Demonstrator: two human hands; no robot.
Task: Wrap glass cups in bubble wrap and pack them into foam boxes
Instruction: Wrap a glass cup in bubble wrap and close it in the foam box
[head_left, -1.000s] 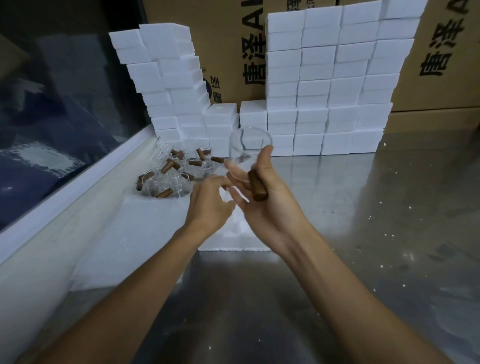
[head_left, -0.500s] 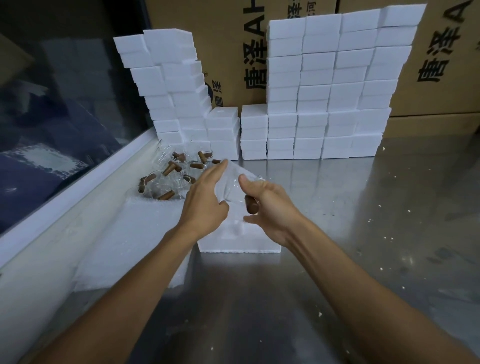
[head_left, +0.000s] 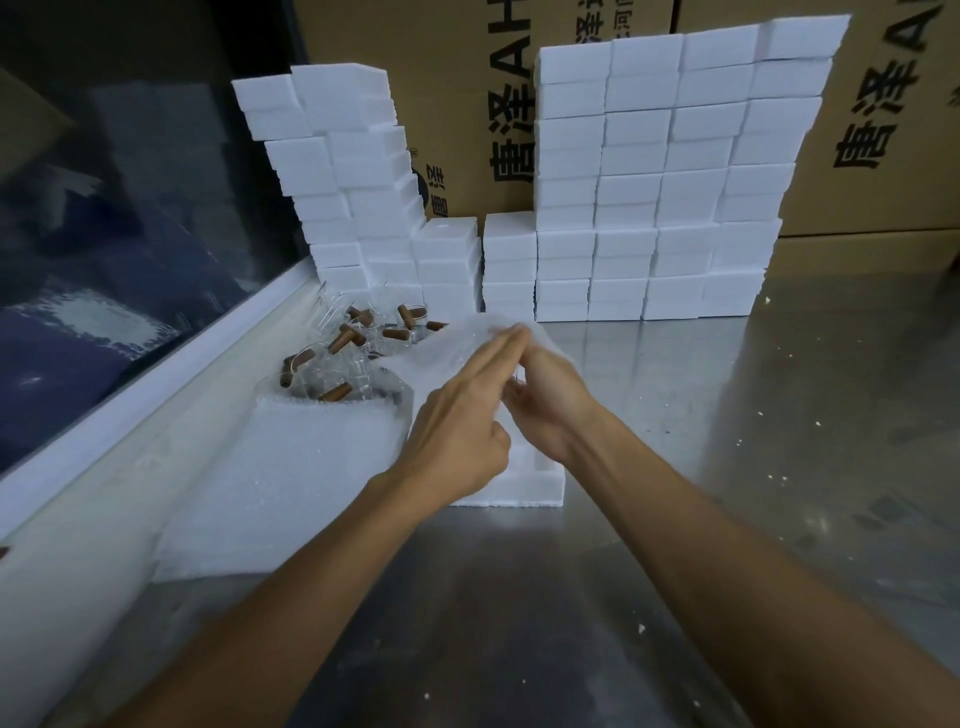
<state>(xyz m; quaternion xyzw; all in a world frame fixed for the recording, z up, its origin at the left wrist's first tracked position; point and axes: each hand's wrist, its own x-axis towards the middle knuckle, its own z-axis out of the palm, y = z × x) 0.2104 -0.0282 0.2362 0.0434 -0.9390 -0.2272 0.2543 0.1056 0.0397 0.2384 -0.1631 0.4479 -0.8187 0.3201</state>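
Hands meet over the steel table (head_left: 779, 441), both bare arms reaching in from the near edge. Left hand (head_left: 457, 436) has its two long fingers straight out, laid flat on a bubble wrap sheet (head_left: 462, 345), the other fingers tucked under. Right hand (head_left: 550, 400) sits right against it, curled around the wrapped bundle; the cup inside is hidden, so I can't make it out. Under both hands lies one open foam box (head_left: 530, 486). Just left of the left hand, a stack of bubble wrap sheets (head_left: 291, 478) spreads toward the wall. Beyond that, a cluster of glass cups (head_left: 353, 358) with brown wooden handles; I count about nine handles, though the clear glass blurs together. Past the fingertips, foam boxes (head_left: 665, 182) are piled high: two columns leaning on the left, two short ones in the middle, four tall ones on the right. Cardboard cartons (head_left: 467, 104) stand behind them.
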